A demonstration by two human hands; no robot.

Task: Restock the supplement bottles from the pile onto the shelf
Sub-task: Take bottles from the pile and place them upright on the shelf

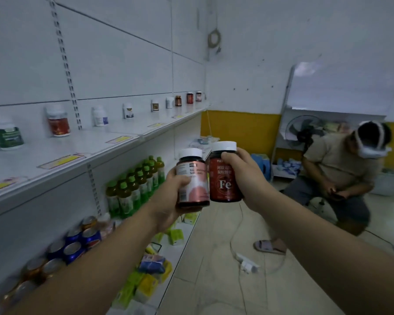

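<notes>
Pink-labelled dark supplement bottle with white cap (192,178) gripped in left hand (168,201), fingers (180,181) wrapped round its lower body. Red-labelled "Fe" bottle with white cap (224,172) gripped in right hand (241,176), fingers closed over its upper side. Both upright, touching, held in the air just off the front edge of the long white metal shelf (82,146). Spaced bottles line the shelf's back. Green-capped drink bottles (134,185) sit below.

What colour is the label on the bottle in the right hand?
Dark red with a white "Fe", on the bottle held by the right hand; head view.
</notes>
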